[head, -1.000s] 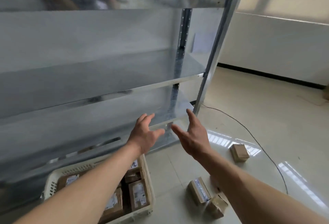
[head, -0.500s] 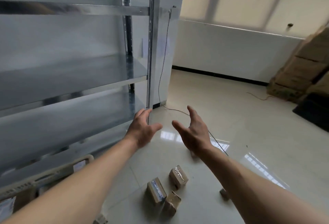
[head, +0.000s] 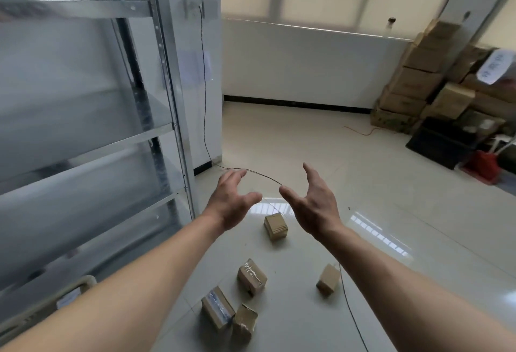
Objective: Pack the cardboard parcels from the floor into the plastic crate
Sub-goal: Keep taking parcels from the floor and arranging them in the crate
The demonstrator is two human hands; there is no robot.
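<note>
Below, five cardboard parcels are scattered on the floor (head: 363,184) — the farthest parcel (head: 276,226) alone, the taped parcel (head: 252,276) nearer, two parcels (head: 217,308) touching at the bottom, and a small parcel (head: 328,280) by a cable (head: 347,301). Nothing is held: the left hand (head: 230,203) and right hand (head: 314,206) are spread open above them. Only a rim of the plastic crate (head: 81,281) is seen beneath the metal shelving (head: 83,100).

A tall grey metal shelving rack (head: 92,117) fills the left side, its shelves blurred. Beside its upright, a thin black cable (head: 203,86) hangs down a white pillar (head: 195,58) and trails across the glossy pale tiled floor (head: 307,142). A stack of large brown cardboard cartons (head: 418,72) stands in the far right corner, with a thin orange cord (head: 360,130) lying near its base and a red object (head: 481,168) just right of it.
</note>
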